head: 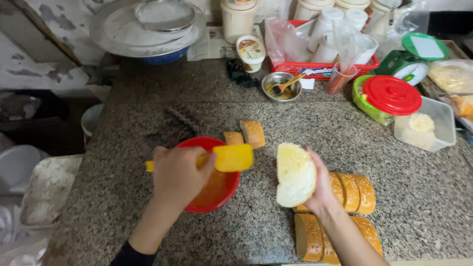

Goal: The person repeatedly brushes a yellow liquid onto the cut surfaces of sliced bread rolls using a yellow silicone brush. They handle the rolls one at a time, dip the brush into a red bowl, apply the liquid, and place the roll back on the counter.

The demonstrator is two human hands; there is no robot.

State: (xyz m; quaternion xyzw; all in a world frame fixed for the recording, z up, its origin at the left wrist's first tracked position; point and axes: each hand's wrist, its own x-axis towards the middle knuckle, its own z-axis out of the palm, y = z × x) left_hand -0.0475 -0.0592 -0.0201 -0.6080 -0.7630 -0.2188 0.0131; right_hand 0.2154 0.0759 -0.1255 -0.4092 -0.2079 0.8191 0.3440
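My left hand (pixel 178 175) grips a yellow spatula (pixel 231 157), its flat blade held level over the right rim of a red bowl (pixel 217 193) of orange sauce. My right hand (pixel 322 184) holds a split bun half (pixel 294 173) upright, its pale cut face turned toward the spatula. The blade and the bun are a short gap apart.
Sesame buns lie in a row (pixel 352 192) and a lower group (pixel 315 236) by my right wrist; two more (pixel 246 134) sit behind the bowl. Farther back stand a small steel bowl with a brush (pixel 282 86), a red-lidded green container (pixel 389 96), a clear tub (pixel 427 125), a red basket (pixel 320 69) and a green scale (pixel 411 61).
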